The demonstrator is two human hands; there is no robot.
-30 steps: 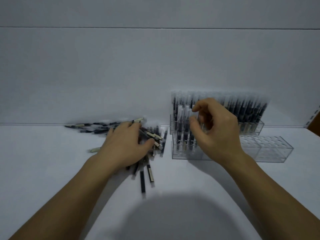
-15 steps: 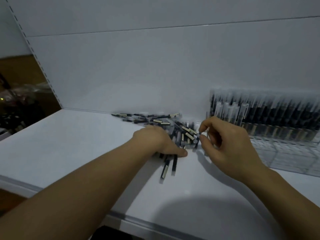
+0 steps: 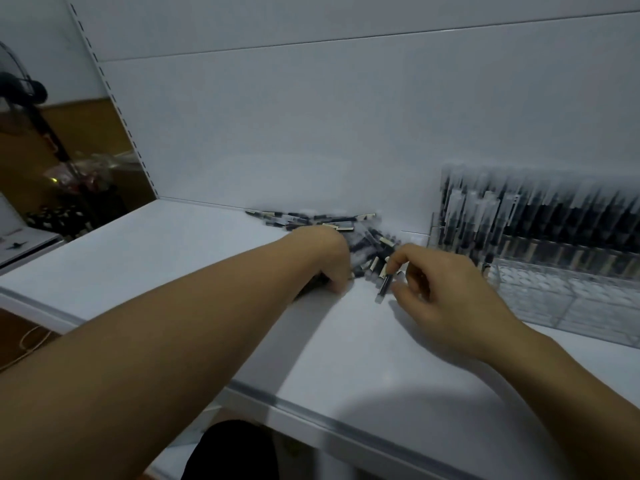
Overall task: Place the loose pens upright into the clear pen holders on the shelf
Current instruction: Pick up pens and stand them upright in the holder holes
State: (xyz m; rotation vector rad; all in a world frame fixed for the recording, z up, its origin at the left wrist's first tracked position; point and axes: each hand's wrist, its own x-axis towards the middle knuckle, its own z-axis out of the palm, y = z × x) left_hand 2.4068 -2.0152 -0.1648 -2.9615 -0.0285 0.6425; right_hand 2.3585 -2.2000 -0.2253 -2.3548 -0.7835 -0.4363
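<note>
Returned right hand (image 3: 440, 292) from holders (image 3: 554, 292) to pile (image 3: 367, 244), centre frame.
Pinching one pen (image 3: 384, 287); resting left hand (image 3: 325, 258) on pile, grip hidden; insertion pending.

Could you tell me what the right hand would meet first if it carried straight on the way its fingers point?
The right hand, pinching one pen, points left into the pile of loose pens; it would likely meet that pile first, the left hand just beyond, though depth is unclear.

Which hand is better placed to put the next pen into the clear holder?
Right. The right hand pinches a pen and lies beside the front holder; the left hand rests on the pile, farther away.
</note>
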